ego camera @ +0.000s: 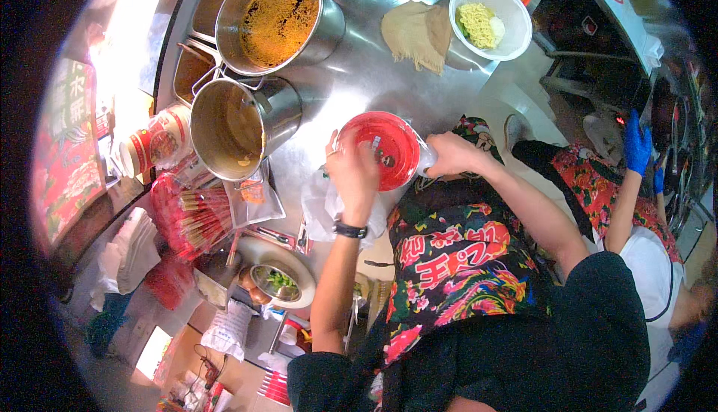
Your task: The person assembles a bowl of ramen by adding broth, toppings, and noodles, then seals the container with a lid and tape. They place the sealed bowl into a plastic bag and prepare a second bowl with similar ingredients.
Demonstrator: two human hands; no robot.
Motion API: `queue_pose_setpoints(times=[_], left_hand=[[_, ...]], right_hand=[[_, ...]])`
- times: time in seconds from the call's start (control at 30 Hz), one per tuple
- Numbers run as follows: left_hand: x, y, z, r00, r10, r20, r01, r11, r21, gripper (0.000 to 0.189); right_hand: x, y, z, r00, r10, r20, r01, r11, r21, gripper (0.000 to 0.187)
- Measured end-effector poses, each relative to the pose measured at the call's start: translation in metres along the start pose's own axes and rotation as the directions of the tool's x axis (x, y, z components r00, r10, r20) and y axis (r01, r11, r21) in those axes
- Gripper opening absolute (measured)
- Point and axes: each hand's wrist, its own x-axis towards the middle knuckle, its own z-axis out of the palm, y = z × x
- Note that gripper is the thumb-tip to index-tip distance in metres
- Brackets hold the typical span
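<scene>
In front of my apron is a round takeaway container (395, 137), its red top bearing a printed emblem and its side whitish. Whether the red is a lid or the bowl's inside, I cannot tell. My right hand (453, 154) grips its whitish side at the right. Motion blurs my left hand (356, 171), which lies over the left part of the red top; its finger contact is unclear. Under and beside my left wrist lies a thin white plastic bag (322, 207). Farther up stands a white plastic bowl (457, 16) with noodles (477, 25) inside.
Two steel pots stand left: one with orange oily broth (277, 25), one with brownish liquid (227, 129). A tan cloth (418, 33) lies on the steel counter (359, 47). Bundled chopsticks (205, 216) and chopped greens (280, 284) sit lower left. A blue-gloved co-worker (638, 145) works at right.
</scene>
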Motion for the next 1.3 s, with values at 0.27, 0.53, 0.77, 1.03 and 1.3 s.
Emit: queue_pose_setpoints(times=[0.27, 0.53, 0.77, 1.03, 1.3], left_hand=[[-0.011, 0.075, 0.053, 0.817, 0.25, 0.519, -0.477, 0.798, 0.367, 0.026], [-0.017, 0.07, 0.063, 0.816, 0.266, 0.514, -0.499, 0.773, 0.392, 0.024], [-0.03, 0.072, 0.078, 0.865, 0.247, 0.436, -0.418, 0.836, 0.356, 0.026], [-0.034, 0.072, 0.07, 0.895, 0.19, 0.403, -0.329, 0.892, 0.31, 0.025], [-0.038, 0.056, 0.08, 0.863, 0.189, 0.469, -0.384, 0.848, 0.365, 0.026]], right_hand=[[-0.023, -0.016, 0.006, 0.963, 0.007, -0.269, -0.028, 0.997, -0.076, 0.044], [-0.034, -0.022, 0.029, 0.855, 0.024, -0.518, -0.084, 0.992, -0.092, 0.026], [-0.052, -0.017, 0.027, 0.812, -0.057, -0.58, -0.034, 0.989, -0.145, 0.031], [-0.056, -0.018, 0.019, 0.854, -0.096, -0.511, -0.012, 0.979, -0.204, 0.039], [-0.075, -0.021, 0.009, 0.801, -0.201, -0.563, 0.123, 0.977, -0.174, 0.051]])
